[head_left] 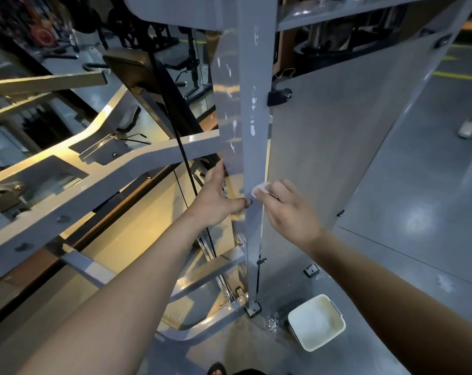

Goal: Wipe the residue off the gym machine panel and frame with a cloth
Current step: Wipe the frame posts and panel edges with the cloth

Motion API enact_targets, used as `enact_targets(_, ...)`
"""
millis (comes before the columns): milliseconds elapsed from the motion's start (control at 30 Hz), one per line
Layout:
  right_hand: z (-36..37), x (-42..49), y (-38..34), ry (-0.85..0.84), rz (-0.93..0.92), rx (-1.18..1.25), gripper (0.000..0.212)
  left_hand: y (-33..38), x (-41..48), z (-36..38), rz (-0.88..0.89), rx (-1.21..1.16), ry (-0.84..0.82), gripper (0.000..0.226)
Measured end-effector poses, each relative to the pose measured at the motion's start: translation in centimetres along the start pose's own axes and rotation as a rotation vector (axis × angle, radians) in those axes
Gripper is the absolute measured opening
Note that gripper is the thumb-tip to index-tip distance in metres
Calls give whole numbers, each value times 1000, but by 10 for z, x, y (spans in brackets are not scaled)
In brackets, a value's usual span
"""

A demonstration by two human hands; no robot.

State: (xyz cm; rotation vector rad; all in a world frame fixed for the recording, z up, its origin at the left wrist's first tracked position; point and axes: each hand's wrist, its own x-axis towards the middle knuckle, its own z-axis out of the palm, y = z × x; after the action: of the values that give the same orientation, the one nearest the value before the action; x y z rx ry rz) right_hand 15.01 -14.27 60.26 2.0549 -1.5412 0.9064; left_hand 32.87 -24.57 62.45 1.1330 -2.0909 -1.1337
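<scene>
**Two hands cleaning the upright post of a gym machine**

Seen from above, a grey metal post (253, 77) stands upright, its long axis running from the floor to the top of the view. White residue spots (252, 129) dot its upper half. Left of it, a clear panel (226, 104) runs the same way, also smeared.

The right hand (291, 209) pinches a small white cloth (260, 188) in bunched fingertips, pressing it to the post below the spots. The left hand (216, 196) holds the clear panel's left edge, with the fingers together pointing up and the thumb stretched right across the front.

A white tub (316, 323) sits on the floor right of the post's base.
</scene>
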Motion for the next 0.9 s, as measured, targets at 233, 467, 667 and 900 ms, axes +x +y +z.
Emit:
enact_targets(233,-6,25,-5,129,-26,22,34,2,0,-1,5,7,-7,97)
enact_targets(467,-9,19,1,53,-33,14,34,1,1,0,-8,14,-7,100)
enact_targets(667,-2,19,-4,191,-82,6,32,2,0,-2,6,17,-8,99)
enact_targets(900,-22,51,2,258,-137,29,39,2,1,-2,14,34,-13,96)
